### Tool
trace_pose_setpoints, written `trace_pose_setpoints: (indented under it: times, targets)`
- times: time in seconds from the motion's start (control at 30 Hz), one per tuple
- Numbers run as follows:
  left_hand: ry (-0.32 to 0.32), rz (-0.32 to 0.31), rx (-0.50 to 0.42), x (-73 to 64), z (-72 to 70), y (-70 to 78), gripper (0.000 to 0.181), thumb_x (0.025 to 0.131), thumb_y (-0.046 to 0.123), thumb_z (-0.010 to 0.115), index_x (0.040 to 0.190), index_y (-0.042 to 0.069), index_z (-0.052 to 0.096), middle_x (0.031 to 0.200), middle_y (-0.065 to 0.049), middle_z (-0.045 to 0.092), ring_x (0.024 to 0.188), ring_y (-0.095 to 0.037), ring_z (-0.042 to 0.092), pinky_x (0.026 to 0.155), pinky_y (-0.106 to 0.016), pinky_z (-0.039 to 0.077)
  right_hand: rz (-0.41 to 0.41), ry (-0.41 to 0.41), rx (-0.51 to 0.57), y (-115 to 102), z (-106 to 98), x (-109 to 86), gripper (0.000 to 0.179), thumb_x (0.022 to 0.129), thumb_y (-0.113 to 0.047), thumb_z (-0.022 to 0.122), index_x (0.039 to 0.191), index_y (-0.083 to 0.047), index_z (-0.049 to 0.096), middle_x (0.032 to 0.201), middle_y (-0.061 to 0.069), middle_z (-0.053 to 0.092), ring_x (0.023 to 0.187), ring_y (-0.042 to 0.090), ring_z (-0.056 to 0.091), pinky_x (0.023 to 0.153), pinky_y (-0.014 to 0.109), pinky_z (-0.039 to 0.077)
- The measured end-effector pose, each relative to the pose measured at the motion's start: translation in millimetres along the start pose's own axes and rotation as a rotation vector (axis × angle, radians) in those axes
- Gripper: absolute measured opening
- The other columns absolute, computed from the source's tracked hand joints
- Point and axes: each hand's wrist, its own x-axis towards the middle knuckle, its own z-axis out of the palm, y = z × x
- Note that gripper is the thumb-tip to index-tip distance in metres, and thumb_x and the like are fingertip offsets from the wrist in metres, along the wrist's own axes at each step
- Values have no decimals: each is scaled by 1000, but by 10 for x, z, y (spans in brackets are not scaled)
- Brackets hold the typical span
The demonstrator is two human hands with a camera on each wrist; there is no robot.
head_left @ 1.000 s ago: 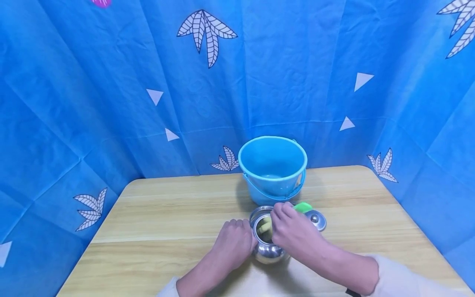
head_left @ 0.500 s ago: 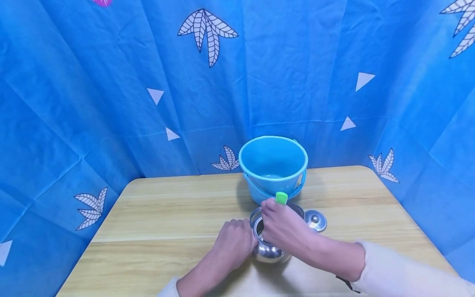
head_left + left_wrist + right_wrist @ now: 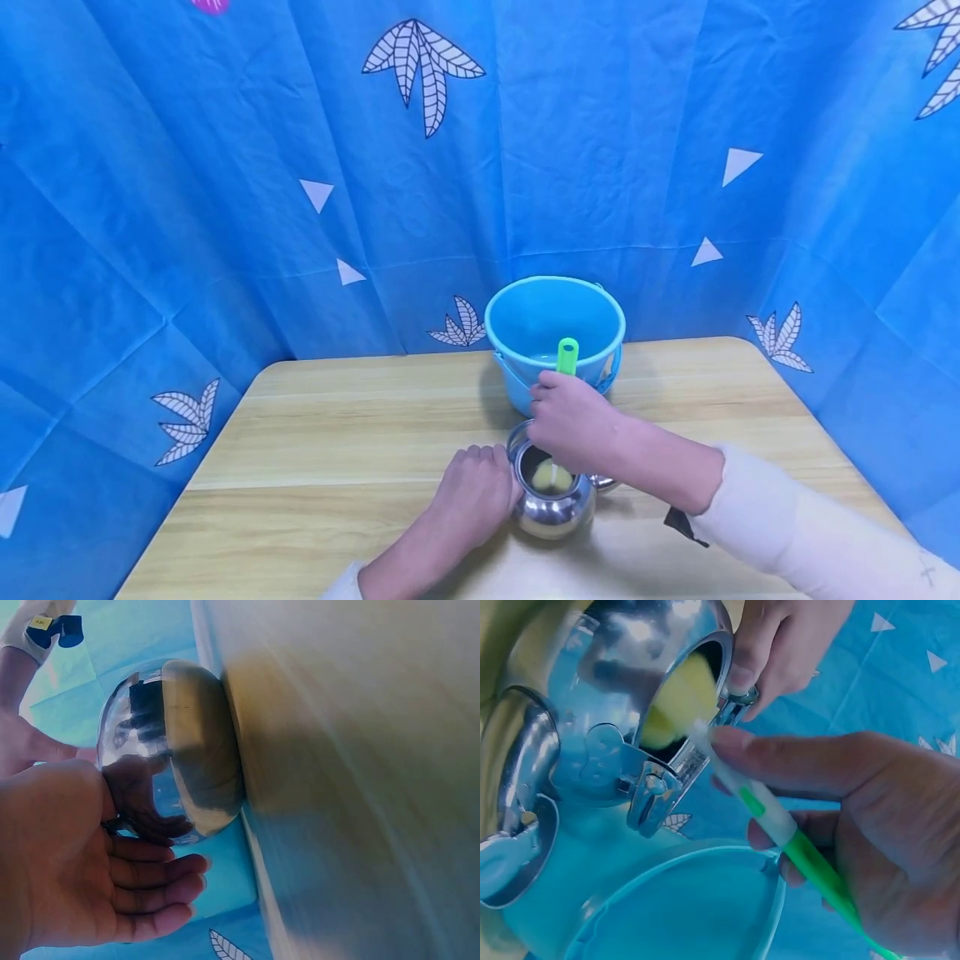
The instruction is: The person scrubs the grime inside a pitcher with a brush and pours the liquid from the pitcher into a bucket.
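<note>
While the blue bucket (image 3: 517,385) stands at 12 o'clock beyond the steel kettle (image 3: 551,518), the left hand (image 3: 478,490) grips the kettle at 9; the right hand (image 3: 573,421) has risen, pinching the green-and-white brush (image 3: 567,358), bringing its yellow sponge (image 3: 551,477) into sight inside.

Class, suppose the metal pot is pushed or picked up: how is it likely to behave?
The metal pot is probably stiff and slippery, its wall being smooth and shiny. It may feel light, since the sponge sits in a hollow body, though how full it is can't be seen. Pushed high up, it might tip, as its sides are rounded.
</note>
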Motion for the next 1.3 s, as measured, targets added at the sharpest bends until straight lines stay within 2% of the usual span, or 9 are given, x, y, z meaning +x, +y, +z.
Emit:
trace_pose_setpoints:
  times: [0.13, 0.37, 0.63, 0.9, 1.13, 1.3]
  targets:
    - [16, -3, 10, -5, 12, 4, 36, 95, 43, 62, 74, 14, 56, 59, 4, 44, 51, -11, 36, 49, -24, 24, 6, 31, 77, 7, 49, -23, 11, 84, -35, 77, 82, -25, 75, 78, -9, 70, 77, 16, 49, 77, 31, 35]
    - [59, 19, 34, -5, 5, 1, 36, 93, 42, 66, 72, 15, 55, 59, 4, 43, 50, -12, 37, 50, -25, 20, 11, 125, 124, -22, 158, -53, 20, 81, -44, 81, 86, -25, 77, 80, -9, 69, 77, 16, 48, 75, 30, 33]
    - [4, 63, 87, 10, -10, 3, 37, 95, 42, 62, 70, 17, 53, 61, 4, 43, 50, -12, 34, 48, -25, 20, 50, 245, 131, -98, 262, -103, 16, 76, -31, 84, 91, -26, 79, 84, -9, 71, 82, 15, 56, 75, 29, 35]
    - [-34, 54, 87, 9, -18, 4, 38, 96, 42, 61, 70, 18, 51, 60, 4, 42, 50, -11, 33, 48, -25, 21, 101, 339, 52, -196, 327, -158, 13, 76, -27, 83, 89, -24, 78, 85, -5, 72, 83, 19, 56, 74, 30, 39]
    - [-43, 28, 46, 8, -34, 3, 38, 96, 41, 61, 69, 17, 49, 59, 5, 39, 51, -10, 28, 50, -24, 16, 107, 336, 4, -284, 269, -198, 10, 81, -25, 83, 89, -23, 78, 92, -3, 76, 86, 20, 56, 79, 32, 42]
    - [-9, 13, 27, 5, -27, 4, 36, 94, 38, 62, 68, 17, 48, 58, 6, 37, 51, -10, 25, 51, -23, 14, 93, 316, -44, -345, 218, -219, 11, 82, -26, 84, 91, -22, 78, 92, -3, 75, 85, 21, 53, 80, 32, 41]
